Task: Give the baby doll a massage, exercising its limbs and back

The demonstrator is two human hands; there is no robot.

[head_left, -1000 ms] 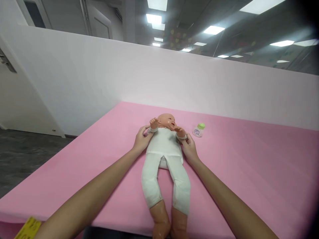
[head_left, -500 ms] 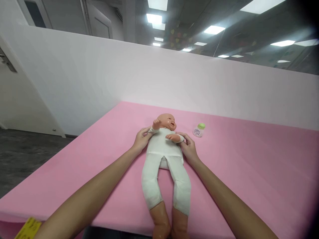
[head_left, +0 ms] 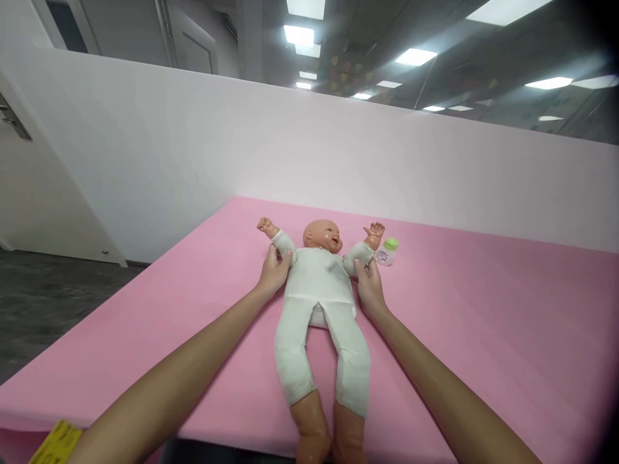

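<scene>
A white partition wall [head_left: 193,148] stood behind the pink tabletop [head_left: 483,322]. The left hand [head_left: 273,270] and right hand [head_left: 369,285] were closed around the arms of the doll [head_left: 319,290], lying mid-tabletop; arms earlier folded were now spread. A small bottle [head_left: 385,252] stood just beside.

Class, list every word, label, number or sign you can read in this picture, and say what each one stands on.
Small bottle with green cap, beside the doll's arm: white label with dark print, too small to read.
Yellow tag at the bottom left edge: dark marks, too blurred to read.
Doll's white suit, pink mat, white wall: no text seen.
No text can be quoted.
</scene>
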